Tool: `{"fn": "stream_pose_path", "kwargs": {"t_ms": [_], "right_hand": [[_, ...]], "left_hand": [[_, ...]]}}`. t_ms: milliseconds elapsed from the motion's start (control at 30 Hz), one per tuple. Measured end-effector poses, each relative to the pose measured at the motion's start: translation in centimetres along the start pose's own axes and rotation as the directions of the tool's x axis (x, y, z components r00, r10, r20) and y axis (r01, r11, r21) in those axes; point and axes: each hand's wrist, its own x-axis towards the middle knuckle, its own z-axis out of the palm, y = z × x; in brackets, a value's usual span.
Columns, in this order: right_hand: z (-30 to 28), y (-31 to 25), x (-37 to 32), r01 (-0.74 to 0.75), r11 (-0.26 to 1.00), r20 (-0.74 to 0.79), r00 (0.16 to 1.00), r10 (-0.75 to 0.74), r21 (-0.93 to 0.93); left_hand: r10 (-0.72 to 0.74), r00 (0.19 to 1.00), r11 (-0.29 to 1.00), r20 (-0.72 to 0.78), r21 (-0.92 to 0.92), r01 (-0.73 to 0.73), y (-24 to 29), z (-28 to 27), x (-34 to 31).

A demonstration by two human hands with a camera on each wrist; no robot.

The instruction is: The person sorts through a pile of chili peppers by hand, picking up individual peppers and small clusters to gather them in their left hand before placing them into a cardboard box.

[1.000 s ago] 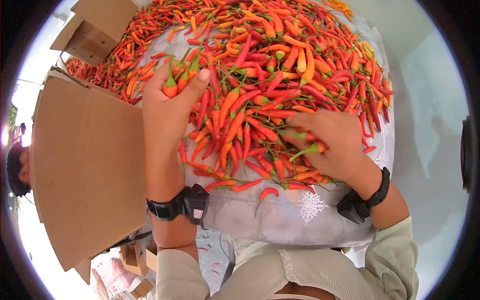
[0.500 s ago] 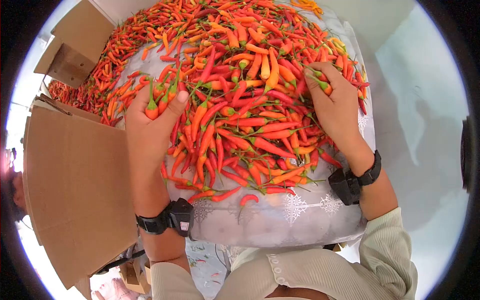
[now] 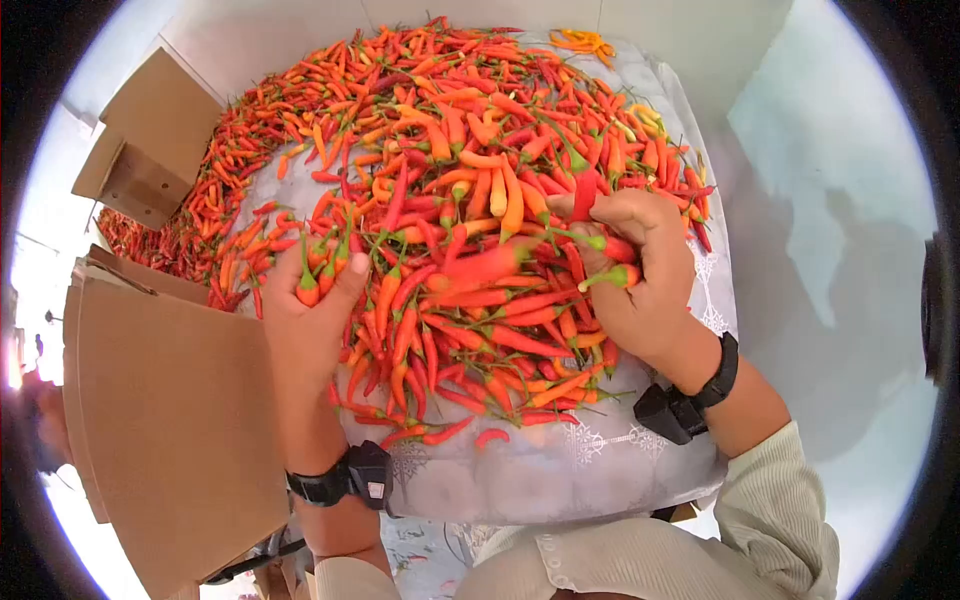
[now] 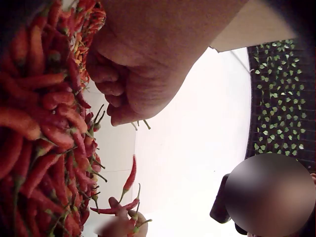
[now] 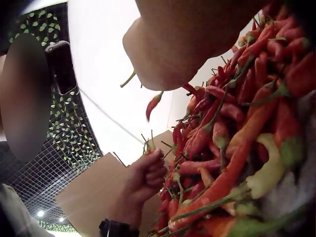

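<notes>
My left hand [image 3: 315, 325] grips several chili peppers [image 3: 308, 290] at the left side of the heap, green stems pointing up past the thumb. On the right, my right hand [image 3: 645, 285] holds a few chilies [image 3: 615, 277] against its curled fingers. Another red chili [image 3: 585, 190] stands up at its fingertips. Between the hands, a motion-blurred red chili [image 3: 480, 268] shows over the heap of red and orange chilies [image 3: 500, 330]. In the right wrist view, stems stick up from the left fist [image 5: 148, 175].
The heap lies on a grey patterned cloth [image 3: 520, 480], with a curved chili [image 3: 491, 437] near its front edge. A large cardboard box [image 3: 180, 430] stands at the left, another cardboard box [image 3: 150, 150] behind it. A pale wall [image 3: 830, 250] rises on the right.
My right hand has come back leftward from the heap's right side, and a red chili now stands at its fingertips. A blurred chili appears between the hands. My left hand keeps its chilies.
</notes>
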Motion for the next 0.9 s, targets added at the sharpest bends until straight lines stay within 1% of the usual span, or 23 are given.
{"fn": "stream_pose_path", "kwargs": {"t_ms": [67,167,200,267,367,400,433,500,533,600,633,667,700,733,767,800,833,900], "right_hand": [[0.1,-0.3,0.0,0.011,0.989,-0.019,1.0,-0.009,0.145],[-0.3,-0.7,0.2,0.01,0.993,0.095,0.995,-0.021,0.121],[-0.2,-0.6,0.2,0.024,0.993,0.058,0.998,-0.031,0.113],[0.0,-0.4,0.2,0.042,0.995,-0.01,0.999,-0.041,0.096],[0.1,-0.1,0.1,0.027,0.998,-0.038,0.999,-0.025,0.064],[0.3,-0.6,0.3,-0.011,0.998,-0.11,0.994,0.018,0.065],[0.0,-1.0,0.5,-0.024,0.998,-0.092,0.996,0.018,-0.061],[-0.8,-1.4,1.2,-0.034,0.954,-0.045,0.999,0.021,-0.298],[-0.6,-1.3,1.4,-0.106,0.959,-0.106,0.991,0.081,-0.264],[-0.4,-0.7,1.5,-0.127,0.952,-0.105,0.989,0.101,-0.278],[-0.5,-0.2,1.6,-0.136,0.949,-0.105,0.988,0.11,-0.285],[-0.7,0.1,1.8,0.003,0.934,-0.031,0.999,-0.015,-0.358],[-0.5,-0.3,1.9,0.036,0.934,0.035,0.999,-0.026,-0.356],[-0.6,-1.1,1.8,0.072,0.933,0.101,0.994,-0.039,-0.353],[-0.6,-1.8,1.8,0.108,0.93,0.168,0.985,-0.051,-0.35],[-0.4,-2.2,1.7,0.201,0.919,0.251,0.961,-0.117,-0.341],[0.0,-2.5,1.4,0.233,0.933,0.298,0.943,-0.147,-0.275],[0.8,-2.7,0.6,0.285,0.948,0.383,0.899,-0.213,-0.142]], "left_hand": [[0.025,1.0,0.999,0.003,-0.039,-0.024,-0.4,0.2,0.2],[-0.002,1.0,0.997,0.011,-0.074,0.003,-0.4,0.3,0.0],[-0.02,1.0,0.996,0.013,-0.082,0.021,-0.4,0.4,0.0],[0.015,1.0,0.998,0.013,-0.061,-0.015,-0.4,0.3,0.1],[0.035,0.999,0.998,0.002,-0.061,-0.035,-0.4,0.5,0.0],[0.038,0.999,0.997,-0.007,-0.066,-0.038,-0.3,0.6,0.1],[0.044,0.999,0.997,-0.019,-0.064,-0.046,-0.3,0.6,0.1],[0.054,0.997,0.997,-0.053,-0.054,-0.057,-0.2,0.4,0.1],[0.012,0.999,0.999,-0.045,-0.044,-0.014,-0.2,0.0,0.1],[-0.067,0.997,0.998,-0.035,-0.022,0.066,-0.3,-1.1,0.3],[-0.041,0.998,0.998,-0.053,-0.049,0.039,-0.5,-1.3,0.4],[-0.015,0.997,0.997,-0.07,-0.076,0.01,-0.7,-1.3,0.6],[0.011,0.996,0.994,-0.086,-0.104,-0.02,-0.9,-1.2,0.7],[0.027,0.994,0.996,-0.109,-0.079,-0.036,-0.8,-1.2,0.7],[0.012,0.995,0.997,-0.098,-0.071,-0.019,-0.4,-1.3,0.6],[-0.003,0.996,0.998,-0.085,-0.065,-0.003,0.1,-1.3,0.5],[-0.019,0.997,0.998,-0.07,-0.059,0.015,0.3,-1.4,0.4],[-0.005,0.999,1.0,0.048,0.027,0.004,-0.4,-1.7,0.7]]}}
